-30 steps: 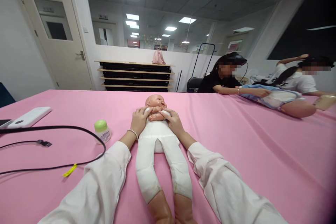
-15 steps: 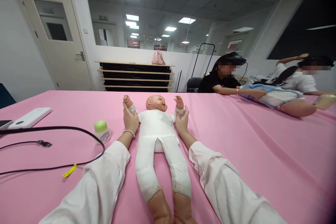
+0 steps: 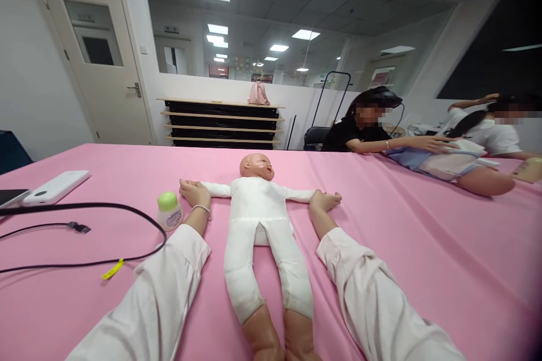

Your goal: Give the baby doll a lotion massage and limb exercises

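Note:
A baby doll (image 3: 259, 200) with a white cloth body lies on its back on the pink-covered table (image 3: 381, 248), its head away from me and turned to the right. Its arms are stretched straight out to both sides. My left hand (image 3: 196, 193) is closed around the doll's hand and wrist on the left. On the other side my right hand (image 3: 323, 202) grips the doll's other wrist. My fingers partly hide both doll hands. Close by my left wrist stands a small jar (image 3: 170, 211) with a green lid.
A black cable (image 3: 127, 208) with a yellow tag loops across the table's left side, near a USB plug (image 3: 79, 228) and a white power bank (image 3: 57, 187). At the right, a person in black (image 3: 359, 130) handles another doll (image 3: 485, 180); a person in white (image 3: 495, 135) sits beyond.
My hands have moved apart, drawing the doll's arms from bent upward to straight out sideways. The co-worker's hand has shifted over the other doll.

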Demonstrator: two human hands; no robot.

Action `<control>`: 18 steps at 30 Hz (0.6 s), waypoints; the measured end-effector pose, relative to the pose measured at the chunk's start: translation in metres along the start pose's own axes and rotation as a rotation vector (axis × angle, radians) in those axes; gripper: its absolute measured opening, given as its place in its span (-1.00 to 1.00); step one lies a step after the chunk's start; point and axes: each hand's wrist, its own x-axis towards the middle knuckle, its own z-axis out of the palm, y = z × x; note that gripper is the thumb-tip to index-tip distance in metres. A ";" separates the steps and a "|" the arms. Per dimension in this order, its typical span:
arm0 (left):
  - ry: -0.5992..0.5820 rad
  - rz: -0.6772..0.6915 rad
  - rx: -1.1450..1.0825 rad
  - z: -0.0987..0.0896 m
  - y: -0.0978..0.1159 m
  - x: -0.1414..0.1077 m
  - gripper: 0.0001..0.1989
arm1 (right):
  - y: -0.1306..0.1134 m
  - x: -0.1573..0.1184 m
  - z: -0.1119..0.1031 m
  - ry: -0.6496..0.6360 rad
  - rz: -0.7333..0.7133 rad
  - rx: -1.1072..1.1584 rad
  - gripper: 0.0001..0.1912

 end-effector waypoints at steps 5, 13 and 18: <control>-0.009 0.012 0.014 0.001 -0.001 0.000 -0.49 | -0.006 -0.012 -0.004 -0.003 -0.099 -0.075 -0.49; -0.005 -0.008 0.038 0.002 0.000 0.001 -0.51 | -0.005 -0.035 -0.019 -0.287 -0.445 -0.187 -0.61; -0.003 -0.004 0.036 0.003 0.001 0.000 -0.47 | 0.002 -0.048 -0.060 -0.641 -0.805 -0.220 -0.58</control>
